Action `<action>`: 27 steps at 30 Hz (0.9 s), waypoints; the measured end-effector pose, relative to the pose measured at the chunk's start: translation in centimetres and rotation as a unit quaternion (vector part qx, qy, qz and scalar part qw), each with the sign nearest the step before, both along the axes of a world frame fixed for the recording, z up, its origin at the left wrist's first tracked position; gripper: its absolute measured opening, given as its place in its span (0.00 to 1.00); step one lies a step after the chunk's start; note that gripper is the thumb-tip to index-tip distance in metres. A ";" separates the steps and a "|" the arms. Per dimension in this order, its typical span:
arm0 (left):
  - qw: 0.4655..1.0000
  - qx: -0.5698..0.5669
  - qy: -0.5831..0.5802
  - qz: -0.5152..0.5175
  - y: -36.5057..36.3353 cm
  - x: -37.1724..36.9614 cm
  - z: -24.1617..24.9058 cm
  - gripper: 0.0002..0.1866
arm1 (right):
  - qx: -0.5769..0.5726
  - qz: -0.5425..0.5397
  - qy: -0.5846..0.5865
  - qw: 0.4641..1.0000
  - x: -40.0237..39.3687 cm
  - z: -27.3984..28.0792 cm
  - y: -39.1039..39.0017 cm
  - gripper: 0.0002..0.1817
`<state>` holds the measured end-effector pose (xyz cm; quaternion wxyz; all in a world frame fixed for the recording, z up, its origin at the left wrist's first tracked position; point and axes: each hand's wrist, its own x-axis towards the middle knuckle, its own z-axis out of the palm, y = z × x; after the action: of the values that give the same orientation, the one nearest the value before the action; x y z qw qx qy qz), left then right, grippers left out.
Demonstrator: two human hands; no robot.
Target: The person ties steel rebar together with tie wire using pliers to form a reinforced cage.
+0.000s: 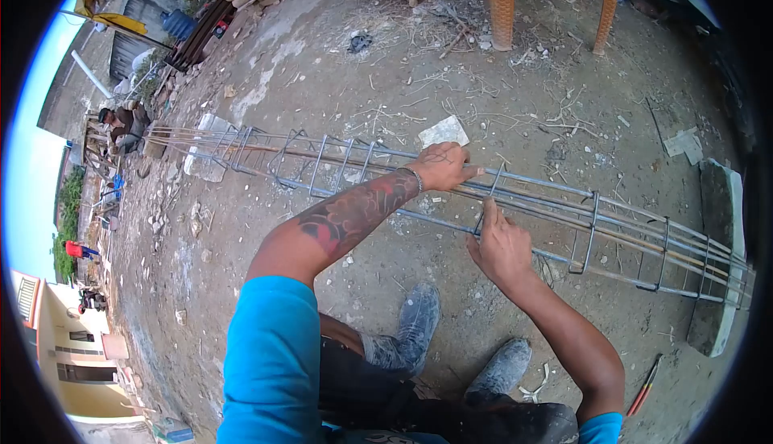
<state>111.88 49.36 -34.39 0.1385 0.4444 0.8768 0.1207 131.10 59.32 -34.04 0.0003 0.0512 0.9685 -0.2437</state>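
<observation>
A long rebar cage (612,231) of thin steel bars with rectangular wire stirrups runs across the view at about knee height. My left hand (441,167) lies over the upper bars near the middle, its fingers closed around them. Just to its right and nearer to me, my right hand (503,243) is at a stirrup (494,180). Its index finger reaches up along the wire, and the thumb is by the lower bar. The palm side of both hands is hidden.
Concrete blocks (723,235) are under the cage's right end and near its left end. Red-handled pliers (644,386) lie at the lower right. A brown plastic chair (501,9) stands beyond the cage. Another person (125,124) crouches near the far left end.
</observation>
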 end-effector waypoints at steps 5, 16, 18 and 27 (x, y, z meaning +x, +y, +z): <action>0.982 0.101 0.114 -0.115 -4.1 4.1 4.8 0.15 | -0.012 0.006 -0.104 0.994 -1.2 1.1 0.4 0.39; 0.974 0.203 0.077 0.064 -6.9 10.3 -1.8 0.09 | -0.018 -0.071 -0.055 0.996 -4.4 6.2 9.0 0.19; 0.977 0.165 0.079 0.107 -7.7 10.1 -1.7 0.11 | 0.059 -0.004 -0.027 0.998 -6.2 2.0 10.0 0.15; 0.979 0.155 0.058 0.119 -9.5 9.8 -1.2 0.22 | 0.092 -0.051 -0.048 0.993 -7.0 1.6 7.9 0.10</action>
<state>121.68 39.88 -35.55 0.0011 0.3590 0.9007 0.2446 124.10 67.22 -32.48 0.0298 0.1123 0.9818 -0.1505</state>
